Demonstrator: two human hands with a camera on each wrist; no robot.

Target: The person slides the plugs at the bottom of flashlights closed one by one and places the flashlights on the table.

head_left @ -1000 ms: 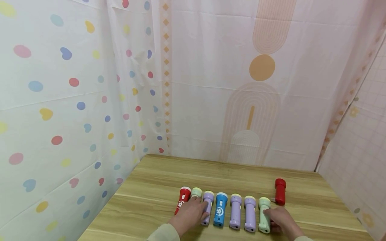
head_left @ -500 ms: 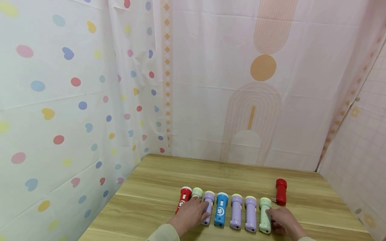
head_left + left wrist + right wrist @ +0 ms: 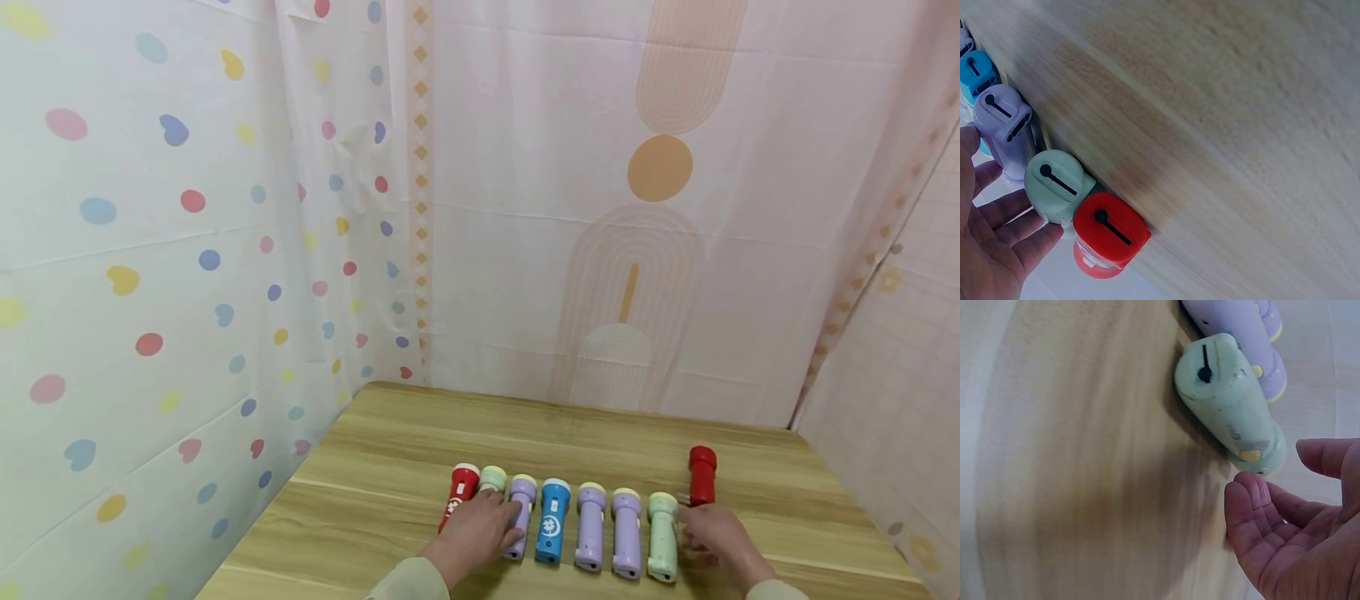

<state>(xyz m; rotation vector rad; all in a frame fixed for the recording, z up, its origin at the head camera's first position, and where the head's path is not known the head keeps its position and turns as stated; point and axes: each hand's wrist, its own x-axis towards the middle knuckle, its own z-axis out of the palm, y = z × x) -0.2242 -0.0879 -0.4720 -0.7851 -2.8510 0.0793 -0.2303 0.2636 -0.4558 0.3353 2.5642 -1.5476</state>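
Observation:
Several toy flashlights lie in a row on the wooden table. My left hand [image 3: 474, 533] rests over the left part of the row, its fingers touching a green flashlight [image 3: 1054, 184] and its thumb by a purple flashlight [image 3: 1007, 125]. A red flashlight [image 3: 1110, 228] lies just beyond those fingers. My right hand [image 3: 722, 537], fingers loosely bent and holding nothing, is beside the green flashlight [image 3: 663, 537] at the row's right end. Behind that hand lies another red flashlight [image 3: 702, 475], its lower end hidden by the hand in the head view.
A blue flashlight [image 3: 553, 521] and two purple ones, including this purple flashlight [image 3: 590, 529], fill the middle of the row. The wooden table [image 3: 390, 450] ends at a patterned curtain [image 3: 495, 250] behind; a dotted curtain [image 3: 172, 400] hangs on the left.
My right hand has left the green flashlight's side and shifted slightly right and up, towards the separate red flashlight. My left hand stays in place; the head view has turned slightly left.

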